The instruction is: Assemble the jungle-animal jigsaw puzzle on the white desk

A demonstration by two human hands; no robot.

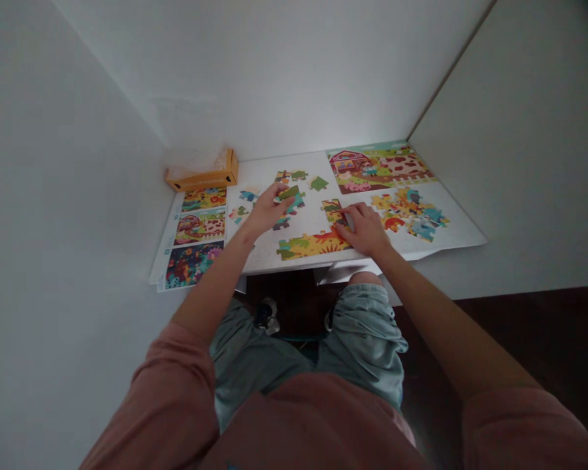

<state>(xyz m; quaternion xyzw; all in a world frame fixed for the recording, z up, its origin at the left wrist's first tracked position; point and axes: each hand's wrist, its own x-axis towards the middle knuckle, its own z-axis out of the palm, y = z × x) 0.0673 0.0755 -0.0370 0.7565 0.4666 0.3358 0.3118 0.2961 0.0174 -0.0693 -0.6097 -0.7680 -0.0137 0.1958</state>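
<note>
My left hand [269, 210] pinches a green jigsaw piece [288, 192] above a small joined group of blue-green pieces [294, 203]. My right hand [363, 230] grips a piece with a pale edge [349, 222] at the end of its fingers, next to a few joined yellow and green pieces [331, 210]. Below the hands lies a joined strip of orange, yellow and green pieces [311, 245]. A heap of loose colourful pieces [409, 212] lies to the right of my right hand. Farm picture sheet [377, 168] lies at the back right.
The white tabletop [304, 258] is walled at the back and on both sides. An orange box [202, 171] stands in the back left corner. A strip printed with several puzzle pictures [196, 238] lies along the left edge. My knees show below the table.
</note>
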